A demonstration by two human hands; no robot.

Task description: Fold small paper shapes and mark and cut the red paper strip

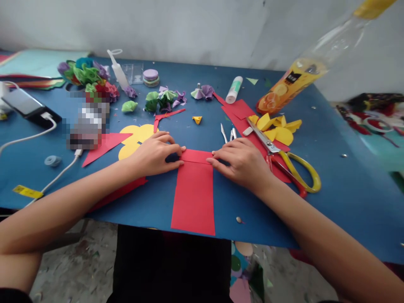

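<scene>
A red paper strip (194,198) lies lengthwise before me, its far end folded over in a narrow flap. My left hand (158,152) pinches the left end of that fold between thumb and fingers. At the fold's right end, my right hand (241,162) grips the paper the same way. Just beyond my right hand lies a metal compass (232,134), partly hidden by it. Scissors (268,145) with yellow and red handles rest to the right, over red paper (238,110) and yellow paper pieces (279,128). Yellow paper circles (134,141) lie beside my left hand.
A tilted-looking orange drink bottle (292,82) and a glue stick (234,89) stand or lie at the back right. Crumpled paper flowers (85,73), a squeeze bottle (119,73) and small round tins (151,78) are behind. White cables (65,170) run across the left side.
</scene>
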